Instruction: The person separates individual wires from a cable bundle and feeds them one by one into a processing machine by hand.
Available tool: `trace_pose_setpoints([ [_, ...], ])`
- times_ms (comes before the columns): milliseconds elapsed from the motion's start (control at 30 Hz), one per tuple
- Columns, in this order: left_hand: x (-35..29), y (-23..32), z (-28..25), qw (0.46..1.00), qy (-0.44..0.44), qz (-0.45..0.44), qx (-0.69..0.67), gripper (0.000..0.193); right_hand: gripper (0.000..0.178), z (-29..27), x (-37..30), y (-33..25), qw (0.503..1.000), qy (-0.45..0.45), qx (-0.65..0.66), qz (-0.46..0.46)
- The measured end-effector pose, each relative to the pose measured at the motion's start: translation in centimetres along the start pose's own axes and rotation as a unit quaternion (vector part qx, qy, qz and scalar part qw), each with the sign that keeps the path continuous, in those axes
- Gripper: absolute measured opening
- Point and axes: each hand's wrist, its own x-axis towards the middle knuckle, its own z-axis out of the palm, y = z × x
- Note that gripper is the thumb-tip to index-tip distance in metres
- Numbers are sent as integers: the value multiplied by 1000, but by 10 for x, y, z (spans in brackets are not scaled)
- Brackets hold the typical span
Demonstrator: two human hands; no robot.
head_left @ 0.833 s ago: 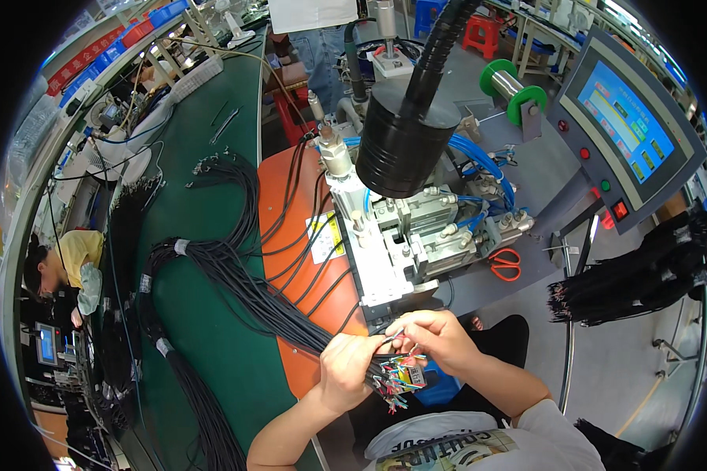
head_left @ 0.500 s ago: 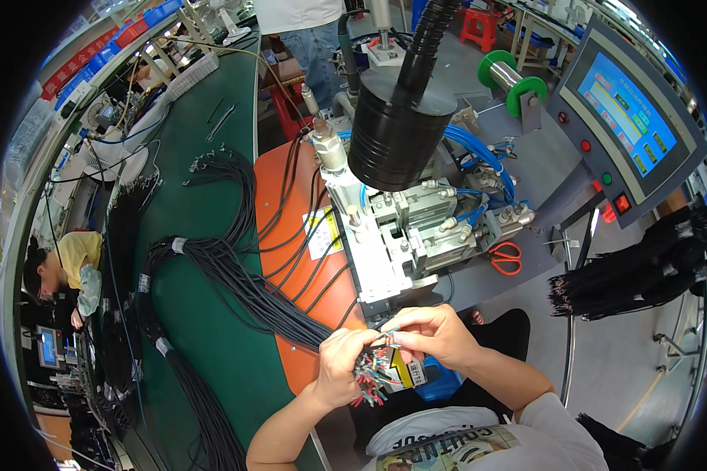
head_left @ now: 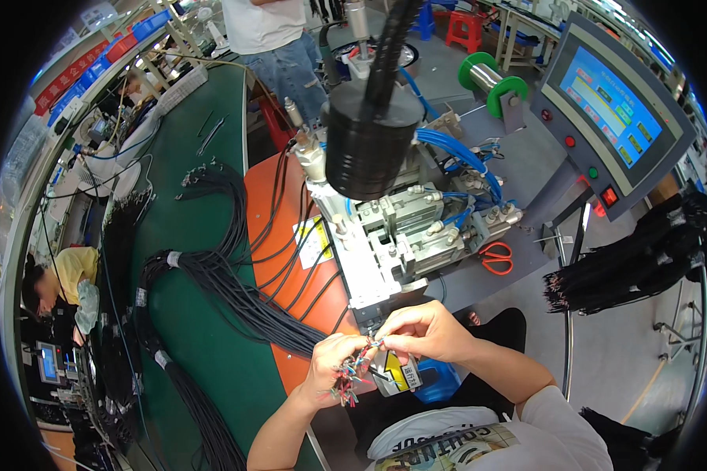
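- On the left, part of the green table (head_left: 228,369) is being covered by long black cables (head_left: 247,302). Near their far bend, the cables are being held in a bunch by a white band (head_left: 174,259).
- Next, the orange board (head_left: 261,188) is being crossed by the same bunch. The cables are looking smooth, thin and bendy, and they are being led over to the person's lap side, in front of the machine (head_left: 404,228).
- Then the bunch is being held near its tips by the left hand (head_left: 327,369). Its fingers are being kept curled round the cables, with hardly any gap.
- Under and beside that hand, coloured wire ends (head_left: 347,385) are being shown. Red, white, green and blue bits are being spread out in a messy tuft, and single ends are being hidden by the others.
- A bit further right, thin wires are being pinched by the right hand (head_left: 428,334). Its thumb and finger are being pressed nearly together, just beside the left thumb. How many wires are being pinched cannot be told.
- It seems that the little wires are being picked apart and straightened. A soft, careful pinch is being called for, while the big bunch is being held firmly.
- Below the right hand, a yellow and black label (head_left: 401,373) is being seen.
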Motion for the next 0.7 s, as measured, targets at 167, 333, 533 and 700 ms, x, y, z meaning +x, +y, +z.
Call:
trace_pose_setpoints([
  [167,1,12,12,986,54,62,143,27,6,6,-3,9,951,100,-269,-113],
  [333,-11,12,19,978,92,63,174,26,8,17,-10,30,948,138,-256,-127],
  [533,-17,-4,25,973,74,72,208,23,11,16,-16,27,905,173,-341,-189],
  [700,-34,-8,12,974,74,66,203,25,12,14,21,60,932,142,-255,-213],
])
